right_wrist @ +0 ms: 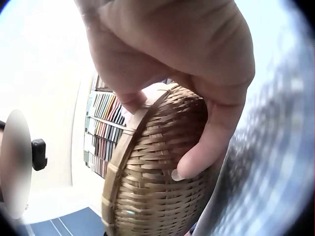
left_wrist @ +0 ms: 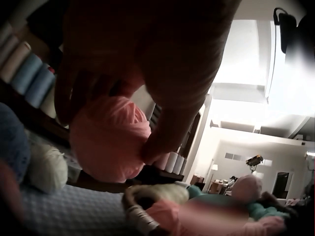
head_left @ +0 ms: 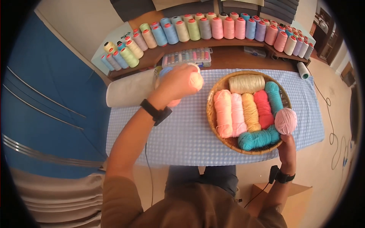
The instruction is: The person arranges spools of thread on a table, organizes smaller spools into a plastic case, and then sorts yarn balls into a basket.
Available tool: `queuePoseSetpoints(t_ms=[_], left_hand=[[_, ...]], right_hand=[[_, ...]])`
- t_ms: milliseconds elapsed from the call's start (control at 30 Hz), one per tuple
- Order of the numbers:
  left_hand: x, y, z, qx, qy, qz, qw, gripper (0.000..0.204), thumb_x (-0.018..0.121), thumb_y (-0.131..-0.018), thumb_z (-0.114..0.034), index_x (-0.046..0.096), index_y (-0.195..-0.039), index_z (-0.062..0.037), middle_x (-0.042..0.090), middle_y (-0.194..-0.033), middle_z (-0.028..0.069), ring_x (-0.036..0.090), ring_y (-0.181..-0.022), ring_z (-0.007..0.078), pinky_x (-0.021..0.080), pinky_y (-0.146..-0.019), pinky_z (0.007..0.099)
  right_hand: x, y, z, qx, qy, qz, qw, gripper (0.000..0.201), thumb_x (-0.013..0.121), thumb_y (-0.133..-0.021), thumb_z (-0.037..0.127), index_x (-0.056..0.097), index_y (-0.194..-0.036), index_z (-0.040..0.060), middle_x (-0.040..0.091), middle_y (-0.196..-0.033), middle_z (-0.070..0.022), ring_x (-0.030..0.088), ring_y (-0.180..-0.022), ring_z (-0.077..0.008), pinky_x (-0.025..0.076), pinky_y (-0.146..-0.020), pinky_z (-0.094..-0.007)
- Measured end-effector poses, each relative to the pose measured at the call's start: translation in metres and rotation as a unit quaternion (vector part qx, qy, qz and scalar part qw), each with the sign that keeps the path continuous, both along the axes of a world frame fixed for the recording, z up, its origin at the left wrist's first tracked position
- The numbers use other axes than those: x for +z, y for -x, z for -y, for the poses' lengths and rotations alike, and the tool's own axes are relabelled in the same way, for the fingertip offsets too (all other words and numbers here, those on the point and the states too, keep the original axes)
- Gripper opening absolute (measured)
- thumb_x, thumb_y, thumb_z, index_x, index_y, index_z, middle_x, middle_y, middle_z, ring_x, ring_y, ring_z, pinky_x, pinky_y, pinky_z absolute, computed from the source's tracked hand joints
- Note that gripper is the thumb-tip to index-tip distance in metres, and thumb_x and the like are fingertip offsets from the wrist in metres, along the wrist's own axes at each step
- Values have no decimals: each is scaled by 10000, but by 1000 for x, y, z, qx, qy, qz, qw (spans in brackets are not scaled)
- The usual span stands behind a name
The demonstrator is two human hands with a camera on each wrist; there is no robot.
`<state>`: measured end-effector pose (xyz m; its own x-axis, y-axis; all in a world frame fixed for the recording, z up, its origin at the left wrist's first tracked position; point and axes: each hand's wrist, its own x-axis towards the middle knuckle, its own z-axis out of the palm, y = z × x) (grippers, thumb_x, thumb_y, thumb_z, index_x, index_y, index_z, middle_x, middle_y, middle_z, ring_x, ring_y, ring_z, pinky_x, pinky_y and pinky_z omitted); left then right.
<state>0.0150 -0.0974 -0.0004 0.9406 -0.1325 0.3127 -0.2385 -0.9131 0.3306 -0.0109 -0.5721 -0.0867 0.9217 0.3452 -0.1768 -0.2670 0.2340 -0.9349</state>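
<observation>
My left hand (head_left: 178,81) grips a peach-pink ball of yarn (left_wrist: 110,140), held up over the left part of the table. Close by it are a white ball of yarn (left_wrist: 47,168) and a blue one (left_wrist: 12,140), partly hidden by the hand in the head view. My right hand (head_left: 288,152) grips the rim of a round woven basket (right_wrist: 162,182), its thumb against the outer wall and its fingers over the edge. Inside the basket lie several yarn skeins, among them a yellow one (head_left: 251,112) and a teal one (head_left: 259,138). A light pink ball (head_left: 286,121) sits at the right rim, just above the right hand.
Beneath the basket is a blue checked tablecloth (head_left: 178,140). A white roll (head_left: 127,91) lies at the left. Behind stand a case of small spools (head_left: 186,57) and a curved wooden shelf (head_left: 228,45) lined with thread cones. A cable (head_left: 148,167) hangs below the left arm.
</observation>
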Motion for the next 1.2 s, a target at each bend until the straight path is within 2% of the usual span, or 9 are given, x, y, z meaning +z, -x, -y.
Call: queuePoseSetpoints(t_ms=[233,267,400,467,733,900,1033,1067,1200], left_hand=[[-26,2,-8,9,-116,63,991,430,798,-750,-225,698,-1134,-61,647,-1125,159,609,-1062,363,496,-945,462],[-20,3,-1,13,-109,70,992,477,807,-752,-241,690,-1175,-55,647,-1154,165,608,-1092,373,495,-969,458],[22,4,93,-88,46,75,992,550,822,-786,-258,665,-1267,-42,649,-1223,184,609,-1168,375,486,-1022,436],[27,-1,150,-260,151,43,953,609,830,-805,-290,641,-1326,-38,646,-1288,189,606,-1223,354,470,-1059,432],[-6,-32,276,-287,133,-125,940,562,842,-744,-291,629,-1202,-42,655,-1053,201,654,-1042,400,522,-892,509],[44,-16,195,-249,242,10,938,631,882,-701,-286,645,-1244,-67,696,-1137,190,692,-1029,353,556,-905,463],[82,-27,73,18,104,80,991,639,878,-741,-337,655,-1255,-31,709,-1166,150,682,-1100,310,542,-962,414],[83,-32,47,118,55,86,988,677,855,-768,-385,638,-1293,-17,718,-1122,151,689,-1077,317,541,-966,410],[32,-71,-49,174,8,49,983,684,818,-797,-464,630,-1307,-49,709,-1205,202,678,-1138,363,528,-982,438]], right_hand=[[-24,-8,7,25,-18,3,1000,563,535,-959,234,497,-1432,-69,594,-1401,-139,575,-1298,-261,424,-1143,-403],[-24,-5,6,-2,2,-7,1000,526,544,-964,264,548,-1380,-58,635,-1288,-106,610,-1161,-217,470,-1012,-362],[-19,-2,3,-24,31,-11,999,496,570,-975,316,604,-1322,-37,672,-1172,-58,641,-1009,-153,513,-867,-307],[-18,-2,5,-36,38,-5,999,488,566,-980,313,609,-1316,-38,673,-1163,-51,638,-993,-140,510,-859,-293],[-35,-9,11,-21,12,14,1000,486,527,-990,284,603,-1299,-83,656,-1257,-110,621,-1133,-182,490,-960,-330],[-15,-1,2,-9,-28,-6,1000,525,535,-986,264,533,-1375,-89,632,-1319,-130,612,-1198,-224,473,-1032,-363],[-26,-5,11,12,-32,-8,999,561,520,-1007,262,472,-1446,-84,597,-1414,-155,591,-1286,-263,442,-1114,-415],[-24,-4,11,12,-31,-7,999,560,520,-1009,263,472,-1447,-83,599,-1412,-155,591,-1285,-263,441,-1115,-415],[-17,-1,3,-19,-33,-5,999,532,555,-1002,275,522,-1395,-81,631,-1331,-132,621,-1192,-226,471,-1052,-371]])
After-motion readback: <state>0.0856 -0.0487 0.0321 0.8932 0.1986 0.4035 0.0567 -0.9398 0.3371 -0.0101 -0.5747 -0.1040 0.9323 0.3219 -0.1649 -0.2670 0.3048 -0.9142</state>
